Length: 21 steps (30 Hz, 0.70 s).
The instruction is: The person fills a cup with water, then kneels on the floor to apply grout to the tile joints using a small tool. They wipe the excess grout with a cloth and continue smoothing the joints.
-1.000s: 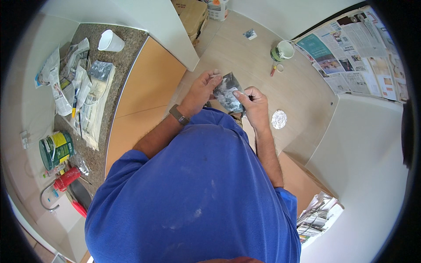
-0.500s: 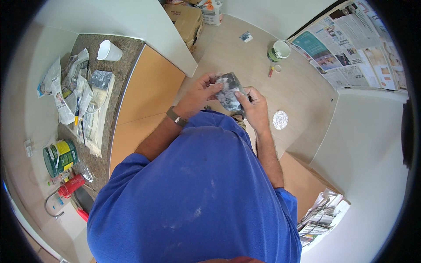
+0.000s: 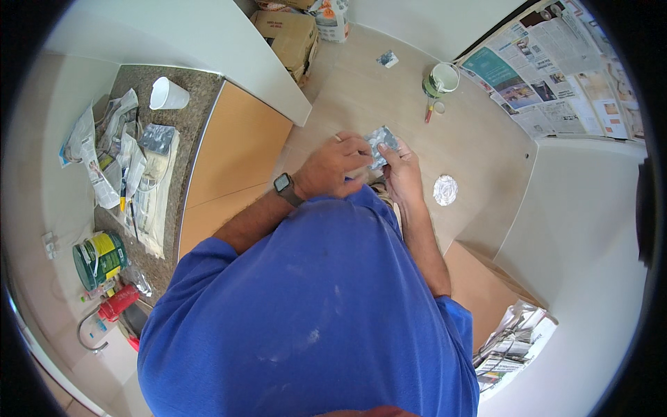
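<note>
Thumb and fingers of the right hand [image 3: 403, 171] clamp a small, grey, white-smeared square sheet [image 3: 381, 142]; the left hand [image 3: 334, 165] is at its left edge, whether pinching I cannot tell. White residue already marks much of the sheet, grey showing between. Beyond the grip stands a green, pale-rimmed round bucket [image 3: 431, 87]; nearer, rightward, lies a crumpled silver foil disc [image 3: 445, 190].

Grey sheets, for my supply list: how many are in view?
3: one sheet in the right hand, a second sheet on the counter, a third sheet on the floor. More may be hidden.
</note>
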Motion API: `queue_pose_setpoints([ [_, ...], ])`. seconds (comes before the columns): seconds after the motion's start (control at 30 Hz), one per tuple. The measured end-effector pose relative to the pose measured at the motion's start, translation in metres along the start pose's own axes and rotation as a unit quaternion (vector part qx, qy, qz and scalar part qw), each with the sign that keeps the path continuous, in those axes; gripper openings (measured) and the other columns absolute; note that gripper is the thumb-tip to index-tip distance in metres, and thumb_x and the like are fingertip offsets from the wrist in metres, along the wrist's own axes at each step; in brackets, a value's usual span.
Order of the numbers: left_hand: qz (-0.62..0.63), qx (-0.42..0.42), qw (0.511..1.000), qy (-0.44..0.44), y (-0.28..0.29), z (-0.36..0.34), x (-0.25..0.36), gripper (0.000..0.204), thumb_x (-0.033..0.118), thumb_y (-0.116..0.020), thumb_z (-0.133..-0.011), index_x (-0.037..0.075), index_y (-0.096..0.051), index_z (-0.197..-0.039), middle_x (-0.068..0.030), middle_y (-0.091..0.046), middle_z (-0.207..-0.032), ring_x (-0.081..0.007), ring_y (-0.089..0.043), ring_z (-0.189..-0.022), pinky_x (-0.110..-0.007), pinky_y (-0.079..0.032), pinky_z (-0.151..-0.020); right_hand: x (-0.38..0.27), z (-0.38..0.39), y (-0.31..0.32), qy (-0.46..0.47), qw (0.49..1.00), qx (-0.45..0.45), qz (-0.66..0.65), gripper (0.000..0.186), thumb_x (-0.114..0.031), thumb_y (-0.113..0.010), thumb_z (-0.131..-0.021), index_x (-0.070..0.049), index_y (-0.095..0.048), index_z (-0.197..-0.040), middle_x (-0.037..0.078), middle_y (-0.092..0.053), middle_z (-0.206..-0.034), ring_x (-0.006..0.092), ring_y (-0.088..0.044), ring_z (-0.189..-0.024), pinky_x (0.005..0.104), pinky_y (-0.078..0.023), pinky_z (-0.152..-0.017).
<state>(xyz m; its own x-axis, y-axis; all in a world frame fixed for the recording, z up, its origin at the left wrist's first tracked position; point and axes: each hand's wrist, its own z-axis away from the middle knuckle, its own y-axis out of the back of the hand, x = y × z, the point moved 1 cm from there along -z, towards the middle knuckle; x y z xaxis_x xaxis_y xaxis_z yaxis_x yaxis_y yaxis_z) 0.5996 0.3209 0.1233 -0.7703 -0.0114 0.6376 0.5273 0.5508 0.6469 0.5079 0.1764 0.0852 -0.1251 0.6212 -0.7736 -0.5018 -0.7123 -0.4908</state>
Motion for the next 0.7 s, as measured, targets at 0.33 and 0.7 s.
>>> queue_pose_setpoints([
  [0.33,0.356,0.001,0.862,0.360,0.006,-0.005,-0.034,0.026,0.017,-0.060,-0.088,-0.002,-0.060,-0.107,-0.0054,-0.062,-0.090,-0.0108,-0.058,-0.080,-0.026,-0.048,-0.072,-0.009,-0.023,-0.008,0.032,0.975,-0.038,0.218,0.032,-0.008,-0.059,-0.087,0.000,-0.053,-0.117,0.006,-0.062,-0.098,0.0113,-0.057,-0.084,0.0244,-0.047,-0.075],
  [0.7,0.069,0.105,0.951,0.282,0.034,0.037,-0.061,0.026,0.015,-0.064,-0.084,0.002,-0.057,-0.106,-0.0081,-0.059,-0.101,-0.0182,-0.057,-0.095,-0.032,-0.048,-0.079,-0.003,-0.034,-0.057,-0.105,0.982,-0.123,0.093,0.026,-0.015,-0.046,-0.095,0.000,-0.051,-0.116,0.014,-0.063,-0.096,0.0198,-0.065,-0.079,0.0261,-0.054,-0.062],
])
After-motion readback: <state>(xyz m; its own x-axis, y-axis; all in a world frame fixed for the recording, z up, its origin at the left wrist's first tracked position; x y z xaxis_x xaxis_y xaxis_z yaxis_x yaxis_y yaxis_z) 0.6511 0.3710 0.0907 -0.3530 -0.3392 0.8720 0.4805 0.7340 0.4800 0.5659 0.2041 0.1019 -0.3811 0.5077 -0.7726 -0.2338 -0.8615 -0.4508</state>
